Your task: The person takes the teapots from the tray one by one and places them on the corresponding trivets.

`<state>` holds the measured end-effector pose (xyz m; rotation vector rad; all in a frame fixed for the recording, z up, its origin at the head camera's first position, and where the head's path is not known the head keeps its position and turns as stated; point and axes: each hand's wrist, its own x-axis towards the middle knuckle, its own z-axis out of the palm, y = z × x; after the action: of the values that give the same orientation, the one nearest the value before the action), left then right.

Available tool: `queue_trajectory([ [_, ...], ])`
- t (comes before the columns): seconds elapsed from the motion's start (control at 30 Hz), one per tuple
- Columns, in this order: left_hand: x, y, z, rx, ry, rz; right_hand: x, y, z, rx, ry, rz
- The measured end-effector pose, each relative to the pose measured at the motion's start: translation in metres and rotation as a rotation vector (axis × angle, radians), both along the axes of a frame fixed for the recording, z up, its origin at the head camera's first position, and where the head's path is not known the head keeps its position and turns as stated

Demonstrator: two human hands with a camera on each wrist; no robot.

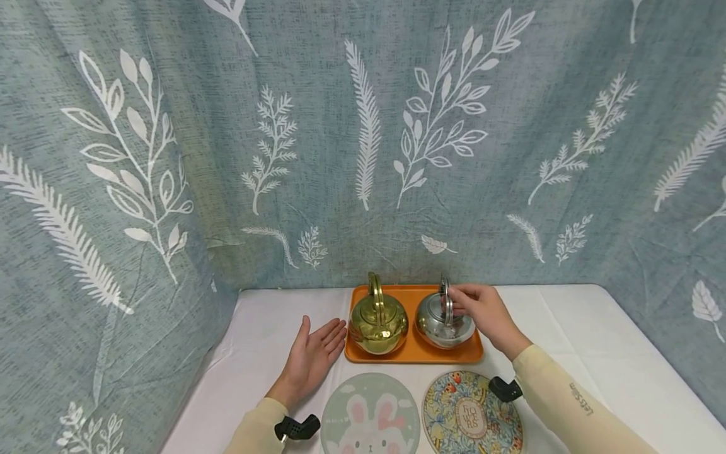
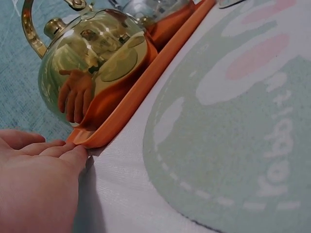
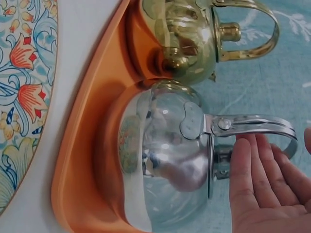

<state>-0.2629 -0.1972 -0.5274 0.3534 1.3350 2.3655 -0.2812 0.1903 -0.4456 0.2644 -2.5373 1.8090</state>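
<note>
A gold-coloured kettle [image 1: 377, 334] and a silver kettle [image 1: 445, 332] stand side by side on an orange tray [image 1: 416, 355]. My left hand [image 1: 311, 360] lies palm up with its fingers straight, fingertips at the tray's left edge beside the gold kettle. The left wrist view has the same hand [image 2: 41, 182] at the tray's corner; contact is hard to tell. At the silver kettle's arched handle [image 3: 257, 124], my right hand [image 3: 272, 187] has nearly straight fingers reaching under the arch, by the lid knob. Its thumb stands apart from the handle.
In front of the tray lie two round mats on the white tablecloth [image 1: 567, 328]: a green rabbit one [image 1: 371, 403] at left and a flowered one [image 1: 442, 416] at right. A blue-green curtain [image 1: 317, 157] with white leaves hangs behind and along both sides.
</note>
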Motion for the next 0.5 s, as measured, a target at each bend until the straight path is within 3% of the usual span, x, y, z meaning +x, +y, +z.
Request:
queue_trajectory([
  [0.23, 0.0021, 0.0022, -0.0017, 0.020, -0.036, 0.021, 0.0014, -0.0043, 0.0000, -0.007, -0.013, 0.002],
  [0.5, 0.0034, 0.0007, -0.0061, 0.085, -0.089, 0.004, 0.0039, -0.0084, 0.0027, -0.114, -0.043, 0.028],
])
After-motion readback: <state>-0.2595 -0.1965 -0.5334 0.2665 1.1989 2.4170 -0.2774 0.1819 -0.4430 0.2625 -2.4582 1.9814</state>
